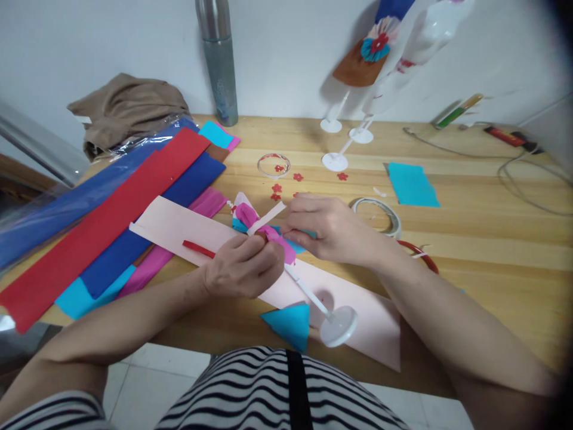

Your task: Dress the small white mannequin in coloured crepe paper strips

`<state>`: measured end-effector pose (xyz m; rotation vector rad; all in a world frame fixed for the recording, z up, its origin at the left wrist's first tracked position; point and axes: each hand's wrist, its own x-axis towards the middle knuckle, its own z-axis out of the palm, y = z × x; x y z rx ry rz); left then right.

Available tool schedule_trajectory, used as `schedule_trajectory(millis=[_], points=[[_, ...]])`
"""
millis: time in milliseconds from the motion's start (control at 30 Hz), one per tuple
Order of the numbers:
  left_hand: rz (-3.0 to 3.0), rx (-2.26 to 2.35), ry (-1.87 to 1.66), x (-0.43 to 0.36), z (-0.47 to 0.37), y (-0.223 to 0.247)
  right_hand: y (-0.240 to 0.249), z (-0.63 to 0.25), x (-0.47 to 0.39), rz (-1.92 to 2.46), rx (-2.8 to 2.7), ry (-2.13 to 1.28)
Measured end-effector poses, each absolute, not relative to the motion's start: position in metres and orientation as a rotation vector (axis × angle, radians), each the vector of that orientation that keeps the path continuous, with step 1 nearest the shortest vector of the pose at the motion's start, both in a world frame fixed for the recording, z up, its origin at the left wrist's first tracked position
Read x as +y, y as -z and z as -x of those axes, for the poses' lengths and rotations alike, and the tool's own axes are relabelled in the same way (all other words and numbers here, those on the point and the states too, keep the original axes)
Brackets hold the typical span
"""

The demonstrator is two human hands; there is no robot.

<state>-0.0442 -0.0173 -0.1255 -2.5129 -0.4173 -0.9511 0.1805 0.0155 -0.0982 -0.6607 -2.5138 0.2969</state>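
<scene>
Magenta paper (286,248): pinching in tightly closed left hand (246,266).
Pointing pale strip (270,217) rightward, toward nearer right hand (324,230), half-curled, grip unclear.

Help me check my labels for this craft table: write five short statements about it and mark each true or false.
1. The left hand holds a white-footed stand wrapped in magenta paper. True.
2. The right hand lies flat on the tabletop. False: the right hand has its fingers bent, near the magenta paper.
3. The steel-topped bottle lies on its side. False: the bottle stands upright at the back.
4. Three round white bases are toward the back. True.
5. The tape roll rests on the cyan sheet. False: the tape roll lies beside the cyan sheet.
</scene>
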Motion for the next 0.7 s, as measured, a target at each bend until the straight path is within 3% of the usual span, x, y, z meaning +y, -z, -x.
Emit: schedule_trajectory(millis=[700], points=[[2.476, -0.35, 0.894, -0.0165, 0.0409, 0.1274, 0.0995, -0.1777, 0.0101, 0.757, -2.502, -0.141]])
